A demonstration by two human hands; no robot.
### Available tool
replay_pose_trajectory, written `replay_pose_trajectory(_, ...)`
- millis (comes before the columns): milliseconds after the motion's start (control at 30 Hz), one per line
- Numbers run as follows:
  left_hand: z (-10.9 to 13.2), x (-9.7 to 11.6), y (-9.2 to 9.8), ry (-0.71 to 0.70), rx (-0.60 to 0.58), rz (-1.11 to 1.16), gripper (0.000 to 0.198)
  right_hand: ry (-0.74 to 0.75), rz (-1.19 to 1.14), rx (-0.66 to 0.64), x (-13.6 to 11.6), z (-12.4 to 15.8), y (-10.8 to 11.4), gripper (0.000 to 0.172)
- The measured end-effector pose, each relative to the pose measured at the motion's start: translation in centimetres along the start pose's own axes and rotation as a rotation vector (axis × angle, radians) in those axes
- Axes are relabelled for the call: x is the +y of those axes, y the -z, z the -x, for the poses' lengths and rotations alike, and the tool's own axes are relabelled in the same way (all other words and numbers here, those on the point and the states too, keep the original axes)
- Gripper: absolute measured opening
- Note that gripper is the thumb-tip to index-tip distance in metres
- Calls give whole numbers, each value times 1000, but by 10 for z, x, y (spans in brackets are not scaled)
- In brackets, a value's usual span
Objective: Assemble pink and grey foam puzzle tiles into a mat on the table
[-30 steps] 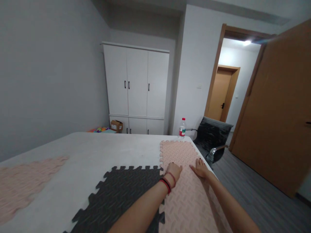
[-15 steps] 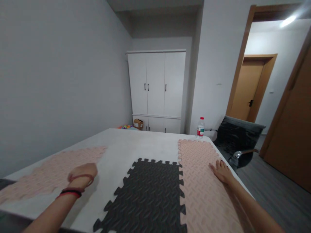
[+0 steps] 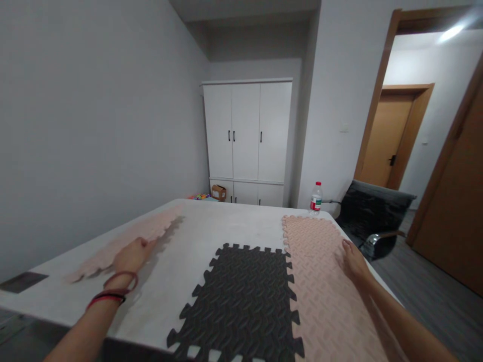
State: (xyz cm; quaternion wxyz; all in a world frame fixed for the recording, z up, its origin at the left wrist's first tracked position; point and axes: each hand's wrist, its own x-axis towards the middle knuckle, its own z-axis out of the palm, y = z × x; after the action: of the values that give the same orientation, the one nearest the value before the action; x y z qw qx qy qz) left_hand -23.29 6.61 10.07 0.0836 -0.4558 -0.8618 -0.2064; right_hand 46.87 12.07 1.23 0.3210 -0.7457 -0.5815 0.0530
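Observation:
My left hand [image 3: 132,256] pinches the near edge of a pink foam mat tile [image 3: 128,235], which is lifted off the white table and casts a shadow on it. A black foam mat tile [image 3: 245,291] with toothed edges and a raised tread pattern lies flat in the middle. Along its right side, a second pink mat [image 3: 313,271] meets its teeth. Over the right part of that pink mat is my right hand [image 3: 353,259], seen from the side and a little blurred. Its fingers are stretched out and hold nothing; whether they touch the mat is unclear.
A water bottle with a red cap [image 3: 316,198] stands at the table's far right corner. Beside the table's right edge is a black chair [image 3: 377,216]. A dark rectangular patch [image 3: 23,281] marks the tabletop [image 3: 215,221] at left. A white cabinet [image 3: 247,133] stands behind.
My left hand has taken hold of the left pink mat and raised it, moving it away and to the right. My right hand has turned from lying flat to a side-on pose.

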Motion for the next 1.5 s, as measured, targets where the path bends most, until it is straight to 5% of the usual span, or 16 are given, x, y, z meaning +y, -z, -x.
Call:
replay_pose_trajectory(133, -3, 58, -9, -256, -50, 169, 27, 97, -184, -127, -45, -6, -13, 70)
replay_pose_trajectory(267, 21, 127, -40, -549, -199, 284, 27, 138, -295, -276, -95, -7, -43, 72)
replay_pose_trajectory(467, 58, 186, -97, -639, -389, 231, 29, 144, -202, -323, -133, 4, -90, 66)
replay_pose_trajectory(667, 62, 195, -131, -581, -354, 192, 32, 175, -40, -255, -135, -9, -111, 64)
replay_pose_trajectory(933, 61, 194, -153, -514, -274, 130, 44, 182, 3, -217, -155, -33, -136, 54)
replay_pose_trajectory(1500, 62, 194, -156, -485, -223, 2, 40, 266, 101, -285, -152, -35, -144, 60)
